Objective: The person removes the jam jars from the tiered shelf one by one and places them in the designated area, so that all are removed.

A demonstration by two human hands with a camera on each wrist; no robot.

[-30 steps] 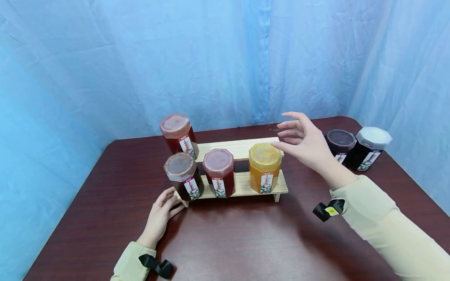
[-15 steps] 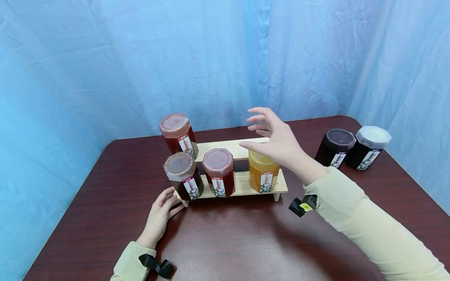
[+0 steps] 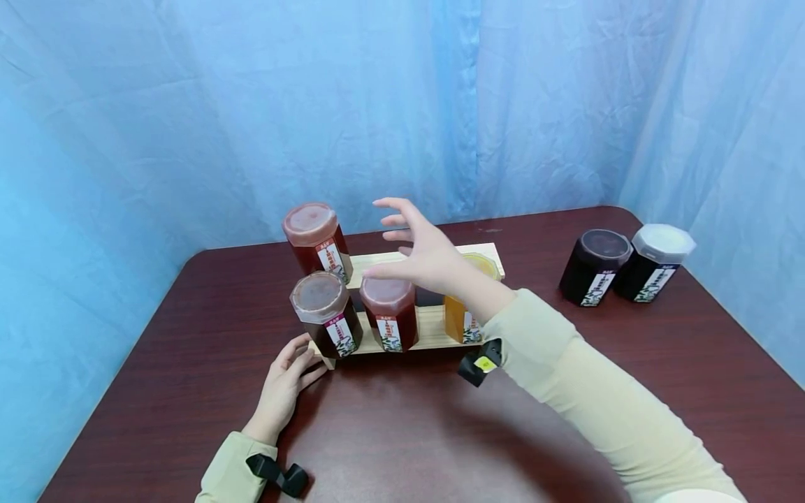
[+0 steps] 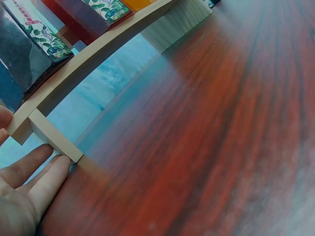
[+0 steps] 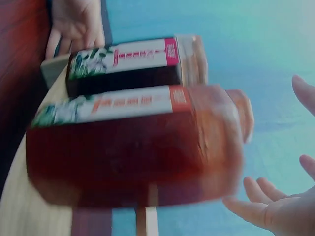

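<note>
A two-step wooden rack (image 3: 430,330) bears several octagonal jars with white labels. On its front step stand a dark brown jar (image 3: 327,314), a red jar (image 3: 391,318) and, partly covered by my right forearm, a yellow jar (image 3: 459,318). Another red jar (image 3: 317,241) is at the left of the back step. My left hand (image 3: 279,391) touches the rack's left end, its fingertips against the front leg (image 4: 56,135). Above the front red jar, my right hand (image 3: 424,255) is spread with nothing in it; its thumb overlaps that jar's lid in the head view.
Two near-black jars stand on the table at the right, one with a dark lid (image 3: 595,269) and one with a white lid (image 3: 655,262). A blue curtain (image 3: 402,105) hangs behind the dark red table (image 3: 377,426). Black cameras sit on both wrists.
My right hand has travelled left, from beside the yellow jar, across it, to above the front red jar. My left hand and the jars stay where they were.
</note>
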